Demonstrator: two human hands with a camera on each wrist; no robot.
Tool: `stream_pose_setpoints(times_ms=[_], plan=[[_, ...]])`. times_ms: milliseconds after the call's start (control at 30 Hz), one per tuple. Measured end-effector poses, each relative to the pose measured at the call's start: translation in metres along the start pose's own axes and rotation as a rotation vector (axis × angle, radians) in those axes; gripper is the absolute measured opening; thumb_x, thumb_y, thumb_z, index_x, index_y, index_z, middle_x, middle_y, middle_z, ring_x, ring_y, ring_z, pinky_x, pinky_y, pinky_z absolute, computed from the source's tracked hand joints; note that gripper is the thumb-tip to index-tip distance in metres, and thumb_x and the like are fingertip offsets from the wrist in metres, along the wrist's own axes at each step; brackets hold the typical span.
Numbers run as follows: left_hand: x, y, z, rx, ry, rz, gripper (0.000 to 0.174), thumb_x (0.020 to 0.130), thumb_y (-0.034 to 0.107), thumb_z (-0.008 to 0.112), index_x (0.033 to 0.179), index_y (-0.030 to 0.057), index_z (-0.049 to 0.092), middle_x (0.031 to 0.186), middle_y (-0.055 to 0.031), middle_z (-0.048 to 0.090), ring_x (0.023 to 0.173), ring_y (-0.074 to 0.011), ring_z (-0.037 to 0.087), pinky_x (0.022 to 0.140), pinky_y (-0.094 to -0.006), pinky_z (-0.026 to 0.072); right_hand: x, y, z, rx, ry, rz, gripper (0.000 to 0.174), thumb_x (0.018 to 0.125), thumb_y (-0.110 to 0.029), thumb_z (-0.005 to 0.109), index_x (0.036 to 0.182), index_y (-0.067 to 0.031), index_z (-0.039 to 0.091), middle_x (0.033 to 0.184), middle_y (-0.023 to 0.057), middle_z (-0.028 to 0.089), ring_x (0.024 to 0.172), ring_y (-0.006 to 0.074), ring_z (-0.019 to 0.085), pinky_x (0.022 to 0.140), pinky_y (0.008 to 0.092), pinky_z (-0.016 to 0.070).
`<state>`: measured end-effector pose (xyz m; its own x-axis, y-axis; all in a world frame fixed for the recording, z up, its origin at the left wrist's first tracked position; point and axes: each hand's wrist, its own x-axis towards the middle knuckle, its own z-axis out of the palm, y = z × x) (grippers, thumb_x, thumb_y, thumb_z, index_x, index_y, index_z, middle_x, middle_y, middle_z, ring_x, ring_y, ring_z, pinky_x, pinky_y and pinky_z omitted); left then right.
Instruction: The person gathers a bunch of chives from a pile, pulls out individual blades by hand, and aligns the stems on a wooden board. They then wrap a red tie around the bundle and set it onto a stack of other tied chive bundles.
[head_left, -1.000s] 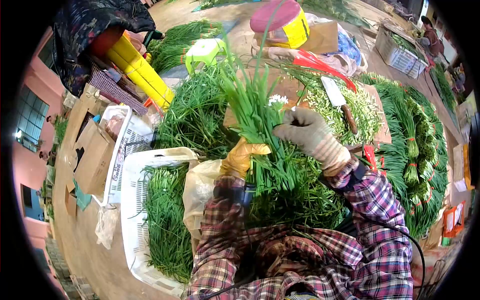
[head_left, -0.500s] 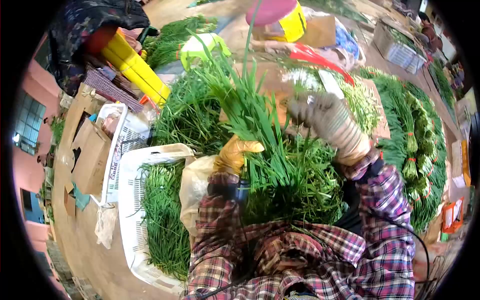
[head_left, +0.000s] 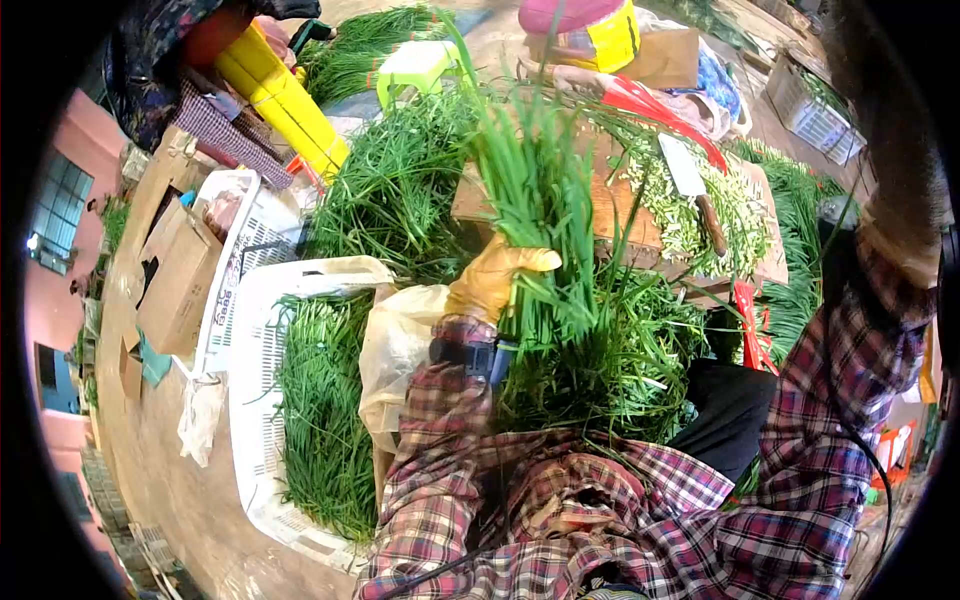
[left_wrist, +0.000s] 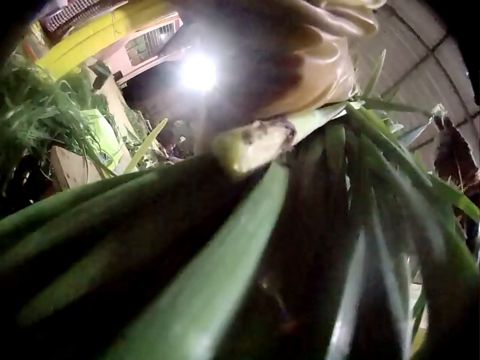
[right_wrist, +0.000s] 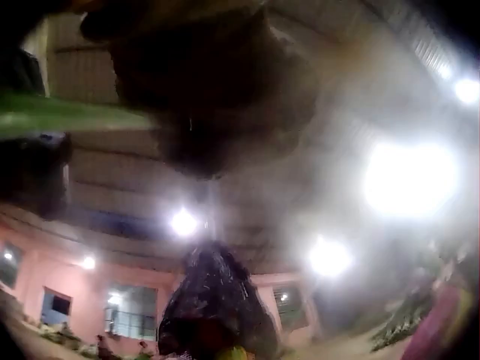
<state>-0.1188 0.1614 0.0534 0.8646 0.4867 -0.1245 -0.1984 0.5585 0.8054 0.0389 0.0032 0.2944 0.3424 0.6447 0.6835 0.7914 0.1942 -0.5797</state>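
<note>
My left hand (head_left: 497, 276), in a yellow glove, grips an upright bunch of garlic chives (head_left: 545, 185) with the thumb across its front. Close up in the left wrist view, flat green leaves (left_wrist: 225, 270) fan out below the glove (left_wrist: 322, 67), and one pale stem end (left_wrist: 251, 146) pokes out. My gloved right hand (head_left: 900, 230) is raised far out to the right, dark and blurred. A thin green blade (right_wrist: 67, 116) shows beside that hand (right_wrist: 217, 90) in the right wrist view; I cannot tell how its fingers lie. Loose chives (head_left: 640, 350) heap up below the bunch.
A knife (head_left: 690, 180) lies on chopped pale-green pieces (head_left: 655, 205) on a wooden board (head_left: 625, 225). At left stands a white basket (head_left: 250, 400) of chives, with a plastic bag (head_left: 400, 350) over its edge. More chives (head_left: 400, 200) pile up behind; a green stool (head_left: 415, 65) stands beyond.
My right hand has left the bunch and swung out to the far right. The left hand keeps its grip, and the bunch stands more upright.
</note>
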Motion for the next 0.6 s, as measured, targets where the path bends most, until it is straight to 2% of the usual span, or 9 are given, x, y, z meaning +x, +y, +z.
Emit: stream_pose_setpoints(times_ms=[33, 133, 200, 233, 267, 400, 467, 533, 600], plan=[[0.007, 0.0, -0.004, 0.025, -0.064, -0.016, 0.035, 0.071, 0.009, 0.069, 0.103, 0.0015, 0.057, 0.086, -0.0055, 0.063, 0.076, -0.0153, 0.061, 0.07, -0.0263, 0.0498, -0.005, 0.001, -0.002, -0.051, -0.116, -0.002, 0.02, 0.086, -0.011, 0.051, 0.103, -0.0059, 0.059, 0.094, 0.0015, 0.058, 0.062, 0.0055, 0.056, 0.052, 0.0176, 0.0448], [0.004, 0.008, 0.004, 0.023, -0.123, 0.023, 0.046, 0.067, 0.006, 0.071, 0.11, 0.0027, 0.053, 0.09, -0.0023, 0.06, 0.078, -0.0142, 0.058, 0.071, -0.0255, 0.048, -0.041, -0.008, 0.04, 0.316, -0.556, 0.697, 0.021, 0.081, -0.01, 0.062, 0.101, -0.0043, 0.061, 0.088, 0.0008, 0.062, 0.058, 0.0011, 0.052, 0.048, 0.0159, 0.0398], [0.009, 0.005, -0.006, 0.107, -0.221, 0.017, 0.044, 0.072, 0.009, 0.068, 0.112, 0.0028, 0.051, 0.094, -0.0022, 0.059, 0.083, -0.0136, 0.056, 0.075, -0.026, 0.0462, -0.088, 0.037, 0.083, 0.351, -0.507, 0.34, 0.023, 0.078, -0.016, 0.065, 0.096, -0.0032, 0.062, 0.075, 0.0061, 0.063, 0.065, 0.0137, 0.056, 0.061, 0.0274, 0.0453], [0.0, -0.001, -0.003, 0.107, -0.047, 0.089, 0.042, 0.078, 0.013, 0.061, 0.116, 0.003, 0.048, 0.101, -0.0022, 0.056, 0.09, -0.0127, 0.053, 0.079, -0.0254, 0.0441, -0.094, 0.04, 0.096, 0.319, -0.555, 0.278, 0.024, 0.077, -0.015, 0.066, 0.097, -0.0026, 0.061, 0.076, 0.0101, 0.062, 0.065, 0.0204, 0.058, 0.061, 0.0298, 0.0454], [0.005, -0.002, -0.011, 0.178, -0.126, 0.113, 0.041, 0.082, 0.016, 0.055, 0.12, 0.0035, 0.046, 0.107, -0.0022, 0.054, 0.094, -0.0128, 0.052, 0.082, -0.0252, 0.0421, -0.1, 0.04, 0.097, 0.194, -0.586, 0.356, 0.026, 0.075, -0.016, 0.066, 0.097, -0.0028, 0.06, 0.079, 0.0135, 0.06, 0.069, 0.0265, 0.059, 0.062, 0.033, 0.0457], [0.009, -0.008, -0.015, 0.231, -0.053, 0.11, 0.042, 0.081, 0.017, 0.058, 0.119, 0.0035, 0.047, 0.104, -0.0018, 0.056, 0.092, -0.0135, 0.053, 0.082, -0.0269, 0.0415, -0.109, 0.039, 0.101, -0.055, -0.545, 0.246, 0.022, 0.075, -0.018, 0.065, 0.092, -0.004, 0.061, 0.073, 0.0122, 0.058, 0.066, 0.0288, 0.058, 0.057, 0.0344, 0.0452], [0.007, 0.001, -0.005, 0.054, -0.177, 0.141, 0.039, 0.08, 0.016, 0.059, 0.116, 0.0032, 0.05, 0.1, -0.0014, 0.058, 0.092, -0.0125, 0.053, 0.081, -0.0271, 0.042, -0.107, 0.027, 0.095, -0.01, -0.366, 0.152, 0.019, 0.074, -0.018, 0.066, 0.088, -0.0056, 0.061, 0.07, 0.011, 0.058, 0.062, 0.0277, 0.057, 0.054, 0.0337, 0.0445], [0.0, 0.004, -0.006, 0.209, -0.158, 0.078, 0.035, 0.08, 0.017, 0.06, 0.112, 0.0027, 0.054, 0.098, -0.0013, 0.06, 0.091, -0.0122, 0.053, 0.08, -0.0272, 0.0422, -0.1, 0.015, 0.096, -0.048, -0.257, 0.13, 0.017, 0.073, -0.02, 0.067, 0.082, -0.0076, 0.059, 0.067, 0.0097, 0.055, 0.057, 0.0274, 0.055, 0.051, 0.0342, 0.0438], [0.0, -0.005, -0.017, 0.824, -0.135, 0.348, 0.034, 0.081, 0.007, 0.052, 0.116, 0.007, 0.051, 0.111, -0.0074, 0.054, 0.1, -0.02, 0.052, 0.085, -0.0294, 0.0419, -0.098, 0.006, 0.107, -0.406, -0.421, 0.106, 0.027, 0.074, -0.026, 0.067, 0.091, -0.0061, 0.061, 0.077, 0.011, 0.057, 0.067, 0.0273, 0.058, 0.059, 0.0339, 0.0461]])
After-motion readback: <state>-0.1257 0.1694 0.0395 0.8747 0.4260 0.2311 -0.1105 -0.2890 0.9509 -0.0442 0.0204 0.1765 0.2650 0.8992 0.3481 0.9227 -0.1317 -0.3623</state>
